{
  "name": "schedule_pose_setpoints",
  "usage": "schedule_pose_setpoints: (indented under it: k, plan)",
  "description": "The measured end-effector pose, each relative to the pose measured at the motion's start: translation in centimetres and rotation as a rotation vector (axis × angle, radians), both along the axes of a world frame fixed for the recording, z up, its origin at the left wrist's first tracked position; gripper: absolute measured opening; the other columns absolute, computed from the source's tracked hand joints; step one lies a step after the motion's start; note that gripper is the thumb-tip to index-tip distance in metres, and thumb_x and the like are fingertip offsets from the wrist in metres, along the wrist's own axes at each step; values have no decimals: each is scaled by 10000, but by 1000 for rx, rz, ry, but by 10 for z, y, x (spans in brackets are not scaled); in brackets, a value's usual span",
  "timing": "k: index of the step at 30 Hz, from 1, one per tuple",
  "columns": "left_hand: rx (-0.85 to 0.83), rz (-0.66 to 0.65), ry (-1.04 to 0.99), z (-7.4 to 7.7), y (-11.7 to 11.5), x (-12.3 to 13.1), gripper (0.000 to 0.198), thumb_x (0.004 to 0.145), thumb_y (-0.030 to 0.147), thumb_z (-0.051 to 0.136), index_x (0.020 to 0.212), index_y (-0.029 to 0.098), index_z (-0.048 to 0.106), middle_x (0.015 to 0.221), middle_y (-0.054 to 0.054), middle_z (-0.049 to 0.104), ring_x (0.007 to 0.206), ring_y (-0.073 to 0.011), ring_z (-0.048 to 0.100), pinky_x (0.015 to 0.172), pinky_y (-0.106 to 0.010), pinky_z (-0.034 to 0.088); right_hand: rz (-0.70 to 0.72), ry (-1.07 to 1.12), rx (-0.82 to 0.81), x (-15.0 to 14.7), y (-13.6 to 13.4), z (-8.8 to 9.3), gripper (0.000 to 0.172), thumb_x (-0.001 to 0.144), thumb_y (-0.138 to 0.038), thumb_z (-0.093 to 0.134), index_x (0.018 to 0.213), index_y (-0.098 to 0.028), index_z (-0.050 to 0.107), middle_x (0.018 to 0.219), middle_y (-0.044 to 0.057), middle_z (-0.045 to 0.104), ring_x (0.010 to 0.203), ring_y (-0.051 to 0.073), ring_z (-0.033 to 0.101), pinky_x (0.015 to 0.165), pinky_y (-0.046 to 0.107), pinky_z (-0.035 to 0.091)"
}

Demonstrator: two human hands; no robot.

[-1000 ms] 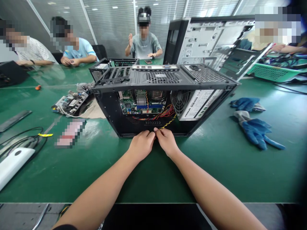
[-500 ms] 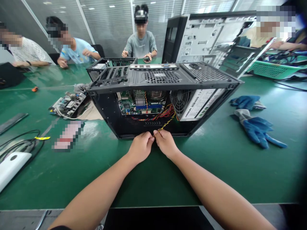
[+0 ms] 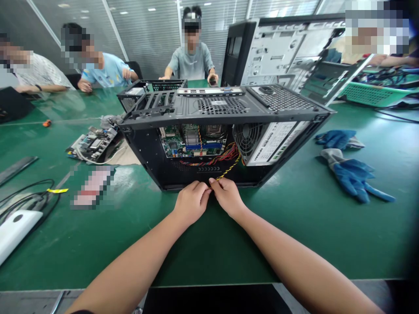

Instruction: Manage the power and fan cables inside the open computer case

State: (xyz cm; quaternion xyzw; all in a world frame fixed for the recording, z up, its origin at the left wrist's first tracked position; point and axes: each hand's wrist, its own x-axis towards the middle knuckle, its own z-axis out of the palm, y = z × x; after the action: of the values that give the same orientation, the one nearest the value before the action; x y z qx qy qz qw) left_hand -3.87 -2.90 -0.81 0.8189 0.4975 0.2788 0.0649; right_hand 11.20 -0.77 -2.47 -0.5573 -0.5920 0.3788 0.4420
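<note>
Here — left hand point(image 3: 190, 203), right hand point(image 3: 228, 198); pinching cable point(image 3: 229, 170) (yellow-black); case point(image 3: 216, 118) beyond

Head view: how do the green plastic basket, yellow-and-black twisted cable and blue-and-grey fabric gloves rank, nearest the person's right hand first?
1. Cable: pinched in the right hand.
2. Gloves: to its right.
3. Basket: far right, beyond them.

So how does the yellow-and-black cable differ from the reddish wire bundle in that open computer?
The yellow-and-black cable is a slim, twisted strand; the reddish wire bundle is fuller, mostly red with other colours mixed in.
The cable slants down to the case's near edge, pinched between the fingers of the left hand and right hand; the bundle lies inside the computer case, untouched.
Both pass close to the power supply.
</note>
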Motion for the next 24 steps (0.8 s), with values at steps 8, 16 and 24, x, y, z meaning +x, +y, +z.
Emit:
schedule_pose_setpoints:
  k: [8, 16, 24]
  plan:
    - [-87, 16, -46, -2, -1, 4, 173, 967, 215, 474, 811, 199, 547, 792, -25, 607, 713, -162, 579, 663, -283, 455, 31, 13, -8, 1, 0, -3, 438, 893, -519, 487, 571, -233, 406, 493, -13, 458, 522, 147, 415, 516, 298, 313]
    - [-134, 17, -117, -3, 1, 4, 191, 961, 212, 476, 778, 204, 529, 770, -14, 611, 710, -160, 578, 663, -286, 441, 50, 45, -28, 1, 0, -3, 434, 887, -528, 500, 581, -235, 406, 486, -21, 449, 507, 143, 403, 504, 297, 302]
    - [-116, 0, -144, -4, -1, 5, 97, 943, 212, 507, 854, 204, 546, 791, -19, 621, 739, -163, 599, 694, -290, 467, 39, 44, -32, 1, -1, -1, 448, 883, -539, 514, 575, -231, 413, 478, -25, 445, 493, 134, 397, 506, 296, 300]
